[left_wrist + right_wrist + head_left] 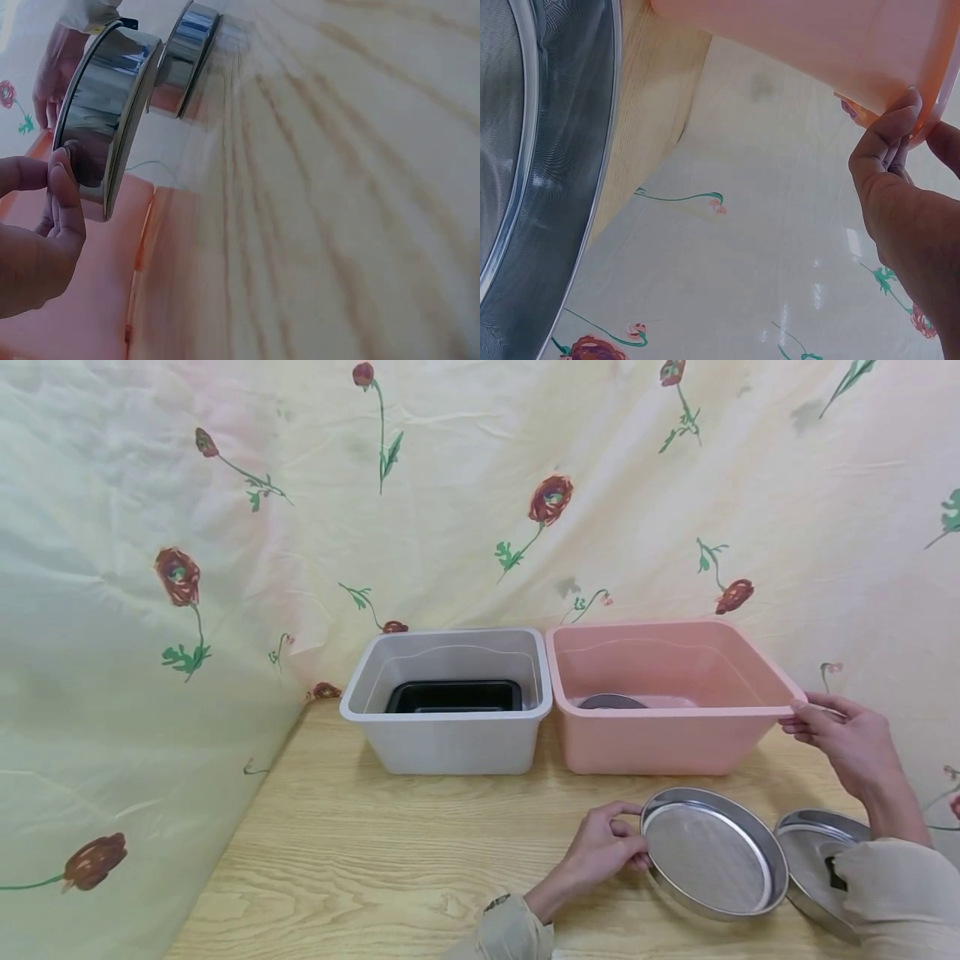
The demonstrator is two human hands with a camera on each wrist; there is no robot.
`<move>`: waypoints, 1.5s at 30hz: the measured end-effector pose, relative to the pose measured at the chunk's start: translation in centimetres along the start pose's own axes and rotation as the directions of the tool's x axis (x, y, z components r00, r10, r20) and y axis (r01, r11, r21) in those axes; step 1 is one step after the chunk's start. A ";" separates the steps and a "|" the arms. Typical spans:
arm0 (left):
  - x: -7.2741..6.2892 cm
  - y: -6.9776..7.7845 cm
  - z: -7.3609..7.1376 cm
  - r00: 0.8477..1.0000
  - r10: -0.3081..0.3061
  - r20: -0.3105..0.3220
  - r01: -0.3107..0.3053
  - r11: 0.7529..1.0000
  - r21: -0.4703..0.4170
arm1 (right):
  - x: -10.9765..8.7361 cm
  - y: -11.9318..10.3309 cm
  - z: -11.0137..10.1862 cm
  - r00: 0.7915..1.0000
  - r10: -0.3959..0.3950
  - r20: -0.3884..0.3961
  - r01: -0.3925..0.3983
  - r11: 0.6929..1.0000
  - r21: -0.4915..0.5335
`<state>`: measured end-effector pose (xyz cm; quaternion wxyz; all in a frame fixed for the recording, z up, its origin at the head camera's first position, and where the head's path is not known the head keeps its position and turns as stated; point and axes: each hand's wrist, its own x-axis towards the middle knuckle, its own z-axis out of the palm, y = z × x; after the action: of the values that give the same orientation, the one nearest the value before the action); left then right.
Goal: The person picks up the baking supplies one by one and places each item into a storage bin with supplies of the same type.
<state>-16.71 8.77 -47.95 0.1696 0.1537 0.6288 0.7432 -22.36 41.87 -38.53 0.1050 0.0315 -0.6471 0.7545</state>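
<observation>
A round metal sieve with a fine mesh bottom is held at its left side by my left hand, thumb and fingers pinching the wall. In the left wrist view the sieve appears raised off the table. My right hand grips the right front corner of the pink bin's rim, thumb above and fingers beneath. A second metal sieve lies on the table to the right, partly hidden by my right sleeve. Inside the pink bin, the edge of a grey round thing shows.
A light grey bin stands left of the pink one, their rims nearly touching. It contains a black rectangular pan. Both stand on a wood-grain table, with a flowered cloth hanging behind and at the sides.
</observation>
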 end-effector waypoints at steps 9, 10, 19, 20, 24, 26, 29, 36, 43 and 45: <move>0.1 0.6 -0.2 1.000 0.013 0.012 -0.013 1.000 0.023 | 0.1 0.0 0.2 1.000 -0.016 0.007 0.015 0.999 0.036; 0.1 0.6 -0.3 1.000 0.012 0.011 -0.012 1.000 0.021 | 0.1 0.0 0.2 1.000 -0.016 0.009 0.016 0.999 0.039; 0.3 0.9 -0.5 0.999 0.040 0.021 -0.041 0.998 0.039 | 0.0 -0.3 0.3 0.999 0.041 -0.026 -0.043 0.994 -0.102; 0.3 1.0 -0.5 0.999 0.043 0.020 -0.044 0.998 0.045 | 0.0 -0.3 0.4 0.998 0.047 -0.029 -0.050 0.992 -0.115; 0.4 1.2 -0.6 0.999 0.042 0.019 -0.043 0.997 0.057 | 0.0 -0.4 0.4 0.998 0.050 -0.026 -0.053 0.993 -0.106; 0.5 1.4 -0.7 0.999 0.044 0.018 -0.045 0.997 0.056 | 0.0 -0.3 0.4 0.999 0.045 -0.020 -0.046 0.995 -0.089; 0.6 1.6 -0.7 0.999 0.044 0.013 -0.045 0.998 0.052 | 0.1 -0.2 0.3 1.000 0.030 -0.005 -0.030 0.999 -0.041; 0.7 2.4 -0.7 0.999 0.037 0.001 -0.037 0.998 0.048 | 0.1 -0.1 0.3 1.000 0.007 -0.004 -0.007 1.000 0.000; 0.7 3.4 -1.0 0.998 0.065 0.015 -0.066 0.995 0.068 | -0.1 -0.1 0.5 0.999 0.029 -0.029 -0.031 0.997 -0.069; 0.7 3.6 -1.2 0.997 0.078 0.024 -0.080 0.994 0.077 | -0.1 -0.1 0.5 0.999 0.032 -0.036 -0.035 0.995 -0.092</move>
<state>-18.08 7.49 -44.53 0.1404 0.1927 0.6489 0.7226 -22.26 41.42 -38.35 0.1048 0.0028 -0.6801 0.7256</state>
